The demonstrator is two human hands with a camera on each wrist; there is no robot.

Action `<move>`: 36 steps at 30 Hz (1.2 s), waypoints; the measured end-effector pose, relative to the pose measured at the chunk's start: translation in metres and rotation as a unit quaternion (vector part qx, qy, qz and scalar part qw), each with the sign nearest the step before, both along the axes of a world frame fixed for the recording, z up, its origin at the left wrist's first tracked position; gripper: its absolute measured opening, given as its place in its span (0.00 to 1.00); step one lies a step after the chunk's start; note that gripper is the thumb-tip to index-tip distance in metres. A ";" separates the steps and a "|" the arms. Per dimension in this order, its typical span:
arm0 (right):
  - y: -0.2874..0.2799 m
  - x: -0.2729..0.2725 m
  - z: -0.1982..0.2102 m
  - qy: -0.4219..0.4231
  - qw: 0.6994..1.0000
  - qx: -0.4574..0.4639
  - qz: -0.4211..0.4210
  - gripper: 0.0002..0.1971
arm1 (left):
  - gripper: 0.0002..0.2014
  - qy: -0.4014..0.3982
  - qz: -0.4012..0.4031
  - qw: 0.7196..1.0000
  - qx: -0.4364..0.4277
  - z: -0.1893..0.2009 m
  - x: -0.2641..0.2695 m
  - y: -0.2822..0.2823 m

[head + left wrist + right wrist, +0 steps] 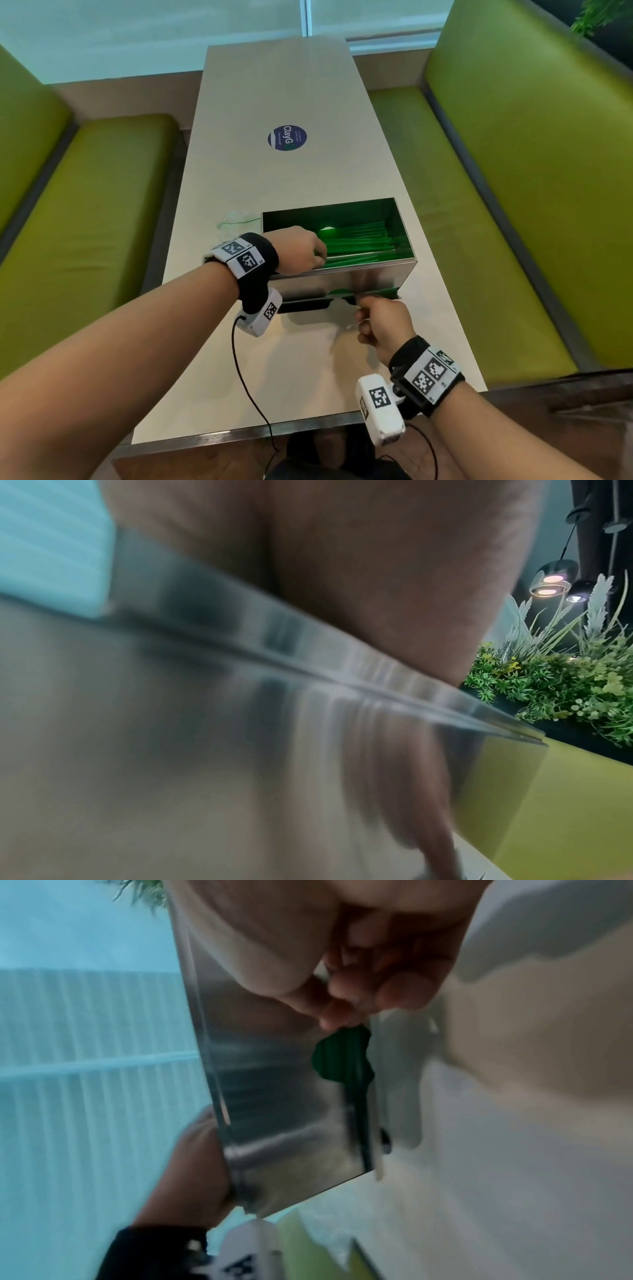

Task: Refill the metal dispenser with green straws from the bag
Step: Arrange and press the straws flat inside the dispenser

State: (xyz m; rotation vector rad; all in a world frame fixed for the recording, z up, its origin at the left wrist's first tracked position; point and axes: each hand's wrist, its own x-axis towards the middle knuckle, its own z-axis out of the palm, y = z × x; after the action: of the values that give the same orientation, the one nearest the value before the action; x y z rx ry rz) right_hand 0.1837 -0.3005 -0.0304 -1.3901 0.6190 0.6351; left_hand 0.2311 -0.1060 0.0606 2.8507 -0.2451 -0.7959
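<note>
The metal dispenser (342, 281) stands open-topped on the table, with green straws (356, 240) lying lengthwise inside. My left hand (301, 251) reaches over its front left corner, fingers curled over the rim; the right wrist view shows that left hand (192, 1172) gripping the corner edge of the dispenser (274, 1096). My right hand (380, 318) is at the front slot, fingers curled. Its thumb and fingertips (342, 996) pinch at the cutout where a green straw (342, 1056) shows. The left wrist view shows only palm (377, 574) and blurred dispenser wall (240, 723).
A crumpled clear plastic bag (236, 221) lies on the table (274, 85) behind the dispenser's left end. A round blue sticker (287, 138) marks the table's middle. Green benches (102, 205) (479, 205) flank both sides. Artificial plants (565, 674) stand to the right.
</note>
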 end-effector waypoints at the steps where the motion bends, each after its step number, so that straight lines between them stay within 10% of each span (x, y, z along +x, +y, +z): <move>1: 0.000 0.000 0.003 0.027 0.998 0.055 -0.022 0.05 | 0.16 -0.001 0.000 1.000 -0.003 0.001 0.000 0.000; 9: 0.006 0.000 0.029 0.129 0.940 0.305 -0.084 0.06 | 0.18 0.031 -0.040 0.998 0.026 0.002 0.004 -0.004; 14: 0.009 -0.006 0.024 0.092 0.983 0.158 0.025 0.05 | 0.19 0.068 -0.036 0.995 0.055 0.000 0.009 -0.005; 20: -0.008 0.004 0.023 0.123 0.961 0.246 -0.020 0.10 | 0.11 0.001 -0.002 0.999 0.040 -0.006 0.011 -0.003; 36: -0.015 0.013 0.036 0.083 0.984 0.116 0.104 0.04 | 0.10 0.018 0.026 0.999 0.021 -0.001 0.008 -0.005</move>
State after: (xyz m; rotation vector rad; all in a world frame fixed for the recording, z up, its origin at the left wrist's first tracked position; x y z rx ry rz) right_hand 0.1968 -0.3152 0.0056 -1.1994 0.5164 0.9668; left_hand 0.2395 -0.1108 0.0596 2.8661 -0.1502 -0.8501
